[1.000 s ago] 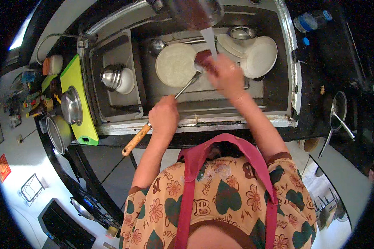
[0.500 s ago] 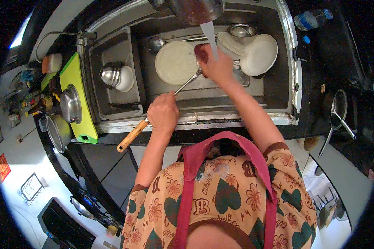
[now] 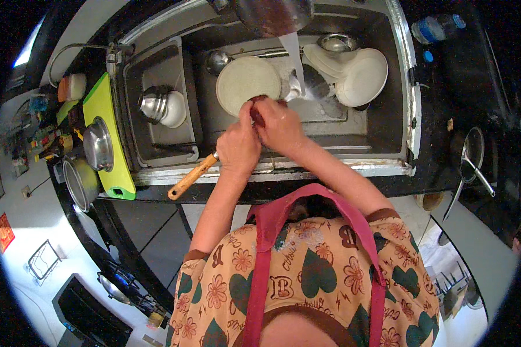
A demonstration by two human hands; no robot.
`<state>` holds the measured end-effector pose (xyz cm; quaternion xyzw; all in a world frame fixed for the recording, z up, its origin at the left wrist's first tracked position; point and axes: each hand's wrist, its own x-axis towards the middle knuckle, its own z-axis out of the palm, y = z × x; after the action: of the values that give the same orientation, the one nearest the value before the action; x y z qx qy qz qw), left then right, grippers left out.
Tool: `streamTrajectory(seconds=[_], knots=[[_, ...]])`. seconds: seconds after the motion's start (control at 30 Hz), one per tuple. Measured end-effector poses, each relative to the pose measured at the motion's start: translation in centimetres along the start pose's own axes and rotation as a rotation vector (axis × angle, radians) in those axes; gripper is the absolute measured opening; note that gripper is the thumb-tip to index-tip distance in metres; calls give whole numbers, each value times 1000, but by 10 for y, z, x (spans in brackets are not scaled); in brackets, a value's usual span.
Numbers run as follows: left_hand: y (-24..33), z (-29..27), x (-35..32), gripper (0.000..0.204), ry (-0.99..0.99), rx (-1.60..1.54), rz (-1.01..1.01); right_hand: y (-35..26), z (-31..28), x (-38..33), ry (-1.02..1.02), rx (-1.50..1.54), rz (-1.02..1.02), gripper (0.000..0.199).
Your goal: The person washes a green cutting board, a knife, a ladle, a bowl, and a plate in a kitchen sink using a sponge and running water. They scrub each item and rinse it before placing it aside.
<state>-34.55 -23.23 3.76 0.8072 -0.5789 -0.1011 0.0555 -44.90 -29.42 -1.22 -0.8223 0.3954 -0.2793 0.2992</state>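
Here, at frame centre, a wooden-handled metal utensil (image 3: pixel 193 175) slants over the sink's front edge, gripped by the closed left hand (image 3: pixel 238 147) so the right hand (image 3: pixel 279 124), fingers curled, can rub its hidden end (under running water (image 3: pixel 293 58)). One round cream plate (image 3: pixel 248 84) lies just above.

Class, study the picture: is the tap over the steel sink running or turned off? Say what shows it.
Running. A pale stream of water falls from above into the steel sink, landing beside the round cream plate, just beyond the person's hands.
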Motion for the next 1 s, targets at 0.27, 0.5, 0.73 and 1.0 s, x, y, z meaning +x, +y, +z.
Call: streamTrajectory(seconds=[0.27, 0.5, 0.73, 1.0], knots=[[-13, 8, -13, 29, 9, -14, 144, 60, -14, 36, 23, -325, 212, 29], [-36, -4, -42, 16, 42, -55, 70, 133, -27, 53, -6, -333, 394, 23], [-63, -7, -43, 21, -328, -594, -334, 124, -67, 39, 112, -117, 263, 27], [-37, -8, -30, 25, -568, -967, -401, 47, -27, 17, 37, -164, -143, 29]])
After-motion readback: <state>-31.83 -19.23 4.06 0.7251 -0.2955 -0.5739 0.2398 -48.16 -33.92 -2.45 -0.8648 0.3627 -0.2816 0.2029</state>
